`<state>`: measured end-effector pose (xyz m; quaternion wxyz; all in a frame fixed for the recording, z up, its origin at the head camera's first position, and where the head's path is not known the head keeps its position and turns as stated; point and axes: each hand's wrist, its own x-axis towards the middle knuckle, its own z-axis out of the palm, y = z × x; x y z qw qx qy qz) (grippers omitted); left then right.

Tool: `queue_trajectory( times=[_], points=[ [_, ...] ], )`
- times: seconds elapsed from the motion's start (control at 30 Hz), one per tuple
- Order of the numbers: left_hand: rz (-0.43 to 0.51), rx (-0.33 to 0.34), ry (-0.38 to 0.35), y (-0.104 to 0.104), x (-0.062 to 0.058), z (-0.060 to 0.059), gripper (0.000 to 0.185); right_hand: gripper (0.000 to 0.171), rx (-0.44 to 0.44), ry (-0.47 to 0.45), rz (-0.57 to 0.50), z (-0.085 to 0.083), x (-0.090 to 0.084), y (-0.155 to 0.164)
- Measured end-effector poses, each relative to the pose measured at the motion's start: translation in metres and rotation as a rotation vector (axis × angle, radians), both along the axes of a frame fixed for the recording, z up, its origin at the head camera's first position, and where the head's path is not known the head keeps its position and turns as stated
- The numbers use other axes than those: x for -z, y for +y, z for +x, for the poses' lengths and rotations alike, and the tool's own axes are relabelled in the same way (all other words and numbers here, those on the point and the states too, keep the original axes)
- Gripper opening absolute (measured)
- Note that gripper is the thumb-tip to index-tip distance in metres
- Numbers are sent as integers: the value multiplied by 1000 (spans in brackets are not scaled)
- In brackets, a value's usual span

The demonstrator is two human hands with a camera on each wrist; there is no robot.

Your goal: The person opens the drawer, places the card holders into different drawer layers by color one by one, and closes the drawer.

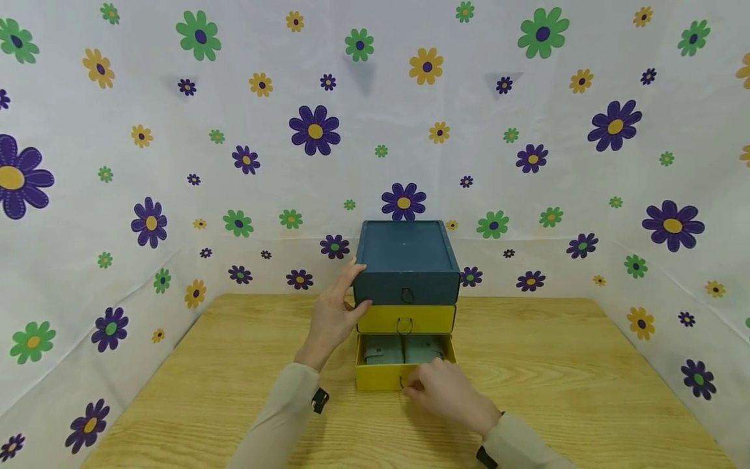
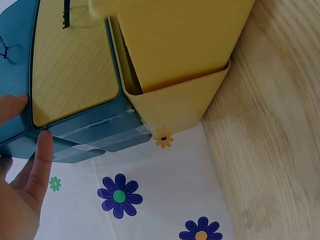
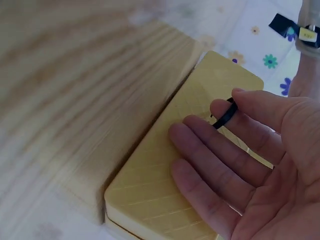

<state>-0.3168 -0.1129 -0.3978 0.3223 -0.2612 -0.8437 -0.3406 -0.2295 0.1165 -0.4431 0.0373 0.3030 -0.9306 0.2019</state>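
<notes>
A drawer unit [image 1: 407, 246] with a dark blue top stands on the table. Its bottom yellow drawer [image 1: 377, 378] is pulled out and holds grey-green cloth-like items [image 1: 383, 353] with small round fasteners. My right hand [image 1: 448, 394] pinches that drawer's black ring pull [image 3: 226, 116] between thumb and index finger, the other fingers spread in front of the yellow face. At the unit's left front corner is my left hand [image 1: 333, 318]. Its thumb touches the front near the seam between the blue and middle yellow drawers [image 1: 430, 319], and its straight fingers rest along the side.
The wood-grain table [image 1: 527, 365] extends to both sides of the unit. Behind and beside it hangs a white flower-print cloth [image 1: 375, 104]. The blue drawer and the middle yellow drawer are closed, each with a dark ring pull [image 1: 407, 296].
</notes>
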Motion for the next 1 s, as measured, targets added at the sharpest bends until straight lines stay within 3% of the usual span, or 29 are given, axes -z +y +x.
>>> queue_trajectory(
  times=[0.53, 1.0],
  points=[
    [-5, 4, 6, 1, 0, 1, 71, 17, 84, -27, -25, -32, 5, -3],
    [-3, 7, -12, 5, -1, 2, 71, 23, 148, -46, -37, -44, 7, -3]
  ],
)
